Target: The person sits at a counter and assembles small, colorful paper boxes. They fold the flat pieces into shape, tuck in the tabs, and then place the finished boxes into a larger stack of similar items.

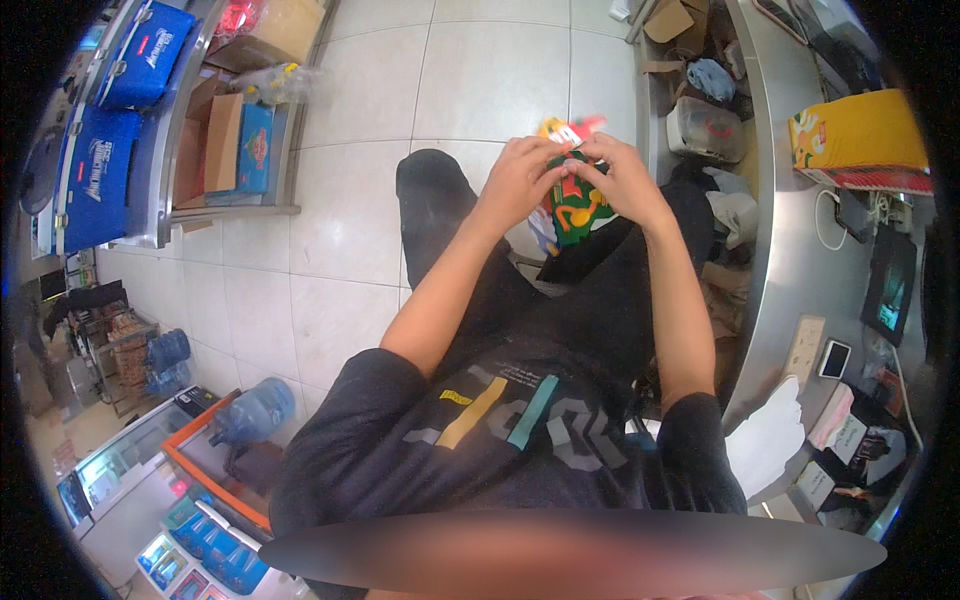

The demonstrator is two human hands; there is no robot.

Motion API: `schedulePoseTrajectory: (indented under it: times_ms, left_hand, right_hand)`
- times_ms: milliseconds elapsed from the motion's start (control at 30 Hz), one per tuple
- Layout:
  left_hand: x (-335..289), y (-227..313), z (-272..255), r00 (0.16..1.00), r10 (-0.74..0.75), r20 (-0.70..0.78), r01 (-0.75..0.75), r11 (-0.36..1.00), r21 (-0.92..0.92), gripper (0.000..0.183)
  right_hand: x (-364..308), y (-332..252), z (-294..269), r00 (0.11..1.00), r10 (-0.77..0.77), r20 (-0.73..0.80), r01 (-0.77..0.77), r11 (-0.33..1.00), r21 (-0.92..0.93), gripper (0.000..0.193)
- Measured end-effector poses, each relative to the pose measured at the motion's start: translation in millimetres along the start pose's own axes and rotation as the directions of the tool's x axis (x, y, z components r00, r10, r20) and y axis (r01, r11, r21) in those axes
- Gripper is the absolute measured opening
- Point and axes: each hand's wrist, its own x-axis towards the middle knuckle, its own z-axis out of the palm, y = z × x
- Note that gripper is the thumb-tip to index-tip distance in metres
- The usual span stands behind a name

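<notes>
In front of my lap, my left hand [522, 182] and my right hand [618, 182] meet at the top of a green patterned piece [578, 212] with red and yellow-orange shapes. It looks like soft cloth or a packet; I cannot tell which. Both hands are closed, thumbs and fingertips pinching its upper edge, and the rest hangs below them between my knees. Just beyond the fingers shows a blurred red, yellow and white thing [572, 131], partly covered by my hands. A white and blue strip [543, 232] lies along the left side of the green piece.
On the right runs a metal counter [775, 290] with a yellow package [860, 130] and a phone [834, 358]. Below it a clear plastic tub [706, 130] sits on a shelf. To the left stand blue cases [97, 180], an open cardboard box [222, 145] and a water jug [255, 410].
</notes>
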Motion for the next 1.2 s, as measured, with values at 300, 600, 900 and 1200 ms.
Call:
schedulePoseTrajectory:
  times_ms: [300, 600, 900, 1200]
  left_hand:
    - [17.2, -2.8, -19.6, 0.791, -0.548, -0.272, 0.279, 0.719, -0.636, 0.029]
    - [1.5, 33.1, -24.2, 0.977, 0.088, -0.194, -0.070, 0.992, 0.102, 0.050]
    - [1.4, 36.6, -31.9, 0.943, -0.277, -0.183, 0.211, 0.925, -0.317, 0.018]
    - [-6.2, 33.7, -29.4, 0.944, -0.144, -0.298, 0.154, 0.988, 0.008, 0.051]
  right_hand:
    - [-19.8, -26.6, 11.2, 0.919, 0.368, -0.145, -0.323, 0.910, 0.261, 0.047]
    - [-19.4, -35.6, 11.9, 0.958, 0.194, -0.213, -0.135, 0.956, 0.261, 0.016]
    - [-24.6, -47.1, 1.7, 0.925, 0.223, -0.308, -0.099, 0.923, 0.371, 0.041]
    - [-52.5, -41.5, -1.7, 0.893, 0.427, -0.141, -0.370, 0.876, 0.309, 0.020]
